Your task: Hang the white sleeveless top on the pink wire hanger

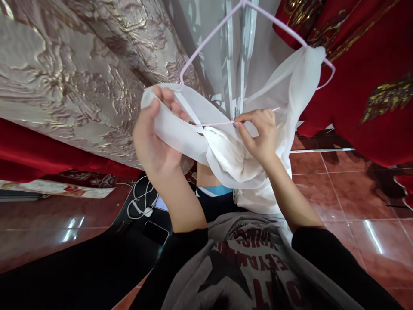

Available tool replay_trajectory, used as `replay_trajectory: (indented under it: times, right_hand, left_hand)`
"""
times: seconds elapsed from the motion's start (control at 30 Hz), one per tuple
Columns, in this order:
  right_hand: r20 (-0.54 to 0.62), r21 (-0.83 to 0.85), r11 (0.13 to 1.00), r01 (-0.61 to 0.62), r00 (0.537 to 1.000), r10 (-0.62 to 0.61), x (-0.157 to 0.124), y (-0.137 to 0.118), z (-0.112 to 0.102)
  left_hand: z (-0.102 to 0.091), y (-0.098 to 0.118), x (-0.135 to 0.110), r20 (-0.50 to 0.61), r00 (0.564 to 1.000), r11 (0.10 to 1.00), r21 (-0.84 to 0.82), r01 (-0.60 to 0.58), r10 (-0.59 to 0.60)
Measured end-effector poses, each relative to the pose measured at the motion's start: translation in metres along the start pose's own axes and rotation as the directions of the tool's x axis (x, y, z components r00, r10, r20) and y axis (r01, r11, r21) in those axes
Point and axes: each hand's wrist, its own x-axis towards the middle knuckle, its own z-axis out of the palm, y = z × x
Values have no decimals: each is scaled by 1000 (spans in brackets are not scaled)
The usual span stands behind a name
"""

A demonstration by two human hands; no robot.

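Observation:
A white sheer garment [185, 140] hangs from a pale pink hanger [206, 41], its right shoulder draped over the hanger's right end. My left hand [158, 142] is at the garment's left side, fingers curled, with the sheer edge running between thumb and fingers. In front of the garment's middle, my right hand [261, 131] pinches a thin pale pink strip [217, 124] between thumb and forefinger. The strip stretches left toward a white strap [189, 107]. I cannot tell whether it belongs to the hanger or the garment. Below my right hand, white cloth [230, 159] is bunched.
Embossed pinkish-silver fabric [106, 64] hangs at left, and red cloth with gold decoration [364, 82] at right. Grey sheer cloth [206, 26] is behind the hanger. A black seat [97, 254] at lower left bears a phone [155, 233] and a white cable [137, 200]. Red floor tiles [348, 189] show below.

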Motion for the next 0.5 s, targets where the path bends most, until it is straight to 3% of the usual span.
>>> replay_trajectory:
  times: [0.1, 0.2, 0.27, 0.37, 0.5]
  right_hand:
    - [0, -10, 1000, 4, 1000, -4, -1, 0, -4]
    - [10, -10, 1000, -12, 1000, 12, -1, 1, -4]
    - [29, -14, 999, -37, 999, 37, -1, 2, -1]
    - [51, -11, 998, -61, 997, 62, -1, -2, 6]
    - [72, 45, 998, -46, 997, 42, -2, -12, 3]
  left_hand:
    - [-22, 5, 14, 71, 996, 997, -66, -48, 53]
    - [-43, -14, 11, -18, 991, 984, -119, -135, 134]
    - [-46, -35, -1, -94, 994, 981, -180, -71, 55]
    - [-29, -65, -22, -58, 991, 966, -237, 102, -118]
    - [9, -84, -41, 74, 990, 969, -208, 131, -118]
